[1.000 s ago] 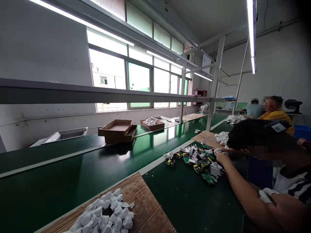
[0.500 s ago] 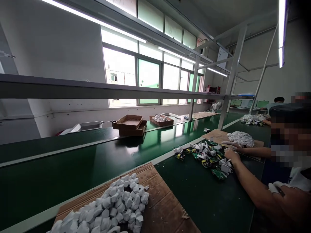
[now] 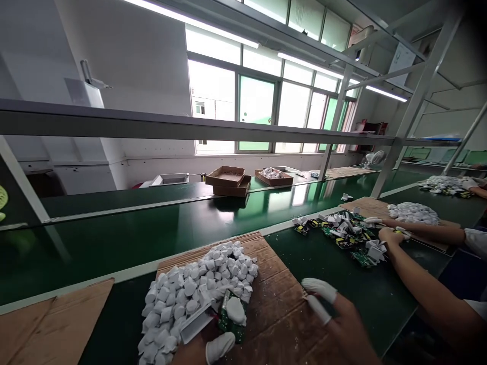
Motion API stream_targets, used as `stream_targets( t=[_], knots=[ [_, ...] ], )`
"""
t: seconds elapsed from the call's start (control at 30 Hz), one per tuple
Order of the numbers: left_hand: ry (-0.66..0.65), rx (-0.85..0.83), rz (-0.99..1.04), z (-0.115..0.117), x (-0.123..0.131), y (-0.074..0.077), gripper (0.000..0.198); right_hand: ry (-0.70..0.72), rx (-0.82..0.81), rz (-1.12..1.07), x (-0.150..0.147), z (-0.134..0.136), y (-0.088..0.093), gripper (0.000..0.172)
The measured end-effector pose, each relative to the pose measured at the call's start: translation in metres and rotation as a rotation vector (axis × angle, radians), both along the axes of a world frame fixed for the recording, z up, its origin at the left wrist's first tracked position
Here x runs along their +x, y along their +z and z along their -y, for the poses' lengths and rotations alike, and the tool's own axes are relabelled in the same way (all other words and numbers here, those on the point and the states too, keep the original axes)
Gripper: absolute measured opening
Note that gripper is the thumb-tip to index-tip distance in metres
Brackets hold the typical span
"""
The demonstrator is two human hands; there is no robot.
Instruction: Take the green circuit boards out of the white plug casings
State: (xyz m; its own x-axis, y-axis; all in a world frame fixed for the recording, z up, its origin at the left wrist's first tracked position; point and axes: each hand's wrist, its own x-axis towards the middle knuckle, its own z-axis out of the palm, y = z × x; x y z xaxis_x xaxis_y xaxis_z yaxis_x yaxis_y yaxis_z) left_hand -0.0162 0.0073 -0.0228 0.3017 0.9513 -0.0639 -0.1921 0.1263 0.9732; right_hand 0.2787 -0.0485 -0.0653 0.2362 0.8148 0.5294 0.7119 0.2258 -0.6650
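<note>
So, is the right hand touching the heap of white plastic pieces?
Apart: the head view shows bare brown cardboard between the right hand and the heap of white plastic pieces.

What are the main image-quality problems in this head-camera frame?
In the head view, the windows blow out to white, the green assembly-line belt shows streaks of glare, wide-angle distortion makes the steel shelf uprights lean sharply, and the bottom edge cuts off the right hand.
</note>
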Motion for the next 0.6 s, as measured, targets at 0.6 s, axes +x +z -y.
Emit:
stream_targets(
  t=[0.6],
  knots=[
    [0.168,-0.016,0.084,-0.009,-0.004,0.016,0.064,1.006,-0.305,-0.963,-0.16,-0.079,0.066,0.045]
  ],
)
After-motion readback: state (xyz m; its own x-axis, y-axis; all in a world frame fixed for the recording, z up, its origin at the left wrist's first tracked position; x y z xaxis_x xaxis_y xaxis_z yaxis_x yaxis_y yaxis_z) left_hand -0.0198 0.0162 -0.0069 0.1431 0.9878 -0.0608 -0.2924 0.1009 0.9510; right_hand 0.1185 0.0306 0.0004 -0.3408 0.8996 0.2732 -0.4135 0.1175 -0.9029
